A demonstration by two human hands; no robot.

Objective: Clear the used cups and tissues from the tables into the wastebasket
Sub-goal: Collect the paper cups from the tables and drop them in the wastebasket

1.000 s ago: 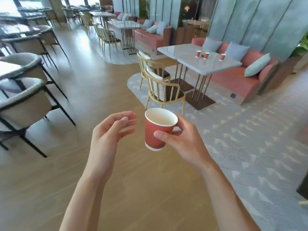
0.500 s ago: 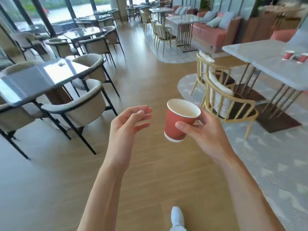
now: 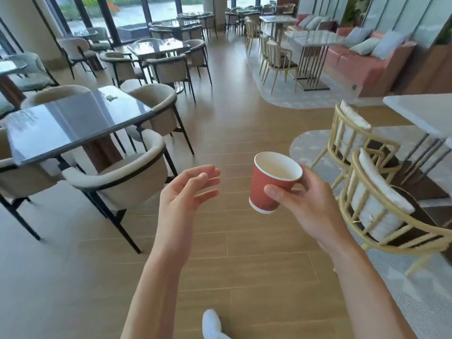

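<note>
**Cup in transit, no wastebasket in view**

Obs: right hand (image 3: pixel 315 206) holds a red paper cup (image 3: pixel 272 183) out over the wooden floor (image 3: pixel 244 277), thumb across the front wall, fingers curled round the far side. Cup tilts slightly, mouth up and leaning toward the camera. Pale inside; cannot tell whether any liquid is left.

Left hand (image 3: pixel 188 192) holds nothing. Palm turned inward, fingers loosely extended, well apart from the cup.

A white shoe (image 3: pixel 211 325) shows at the bottom edge.

Surroundings: dark glass table (image 3: pixel 61 126) to the left with a small crumpled pale thing, possibly a tissue (image 3: pixel 111 97), near its far corner; too small to confirm. Padded chair (image 3: pixel 122 177) beside it. Cane chair (image 3: pixel 381 211) to the right, close to the right forearm. White table (image 3: pixel 420 113) at the right edge.

Judgement: carrying stage. Wastebasket not visible, so the drop point is unknown from here.

Risks:
- Thin paper wall, light grip: squeezing harder could buckle it; loosening could let it slip.
- Any dregs would spill toward the wrist if the tilt grows.
- Right elbow could clip the cane chair back on a turn.
- The possible tissue on the dark table could be missed if the route skips that side
</note>
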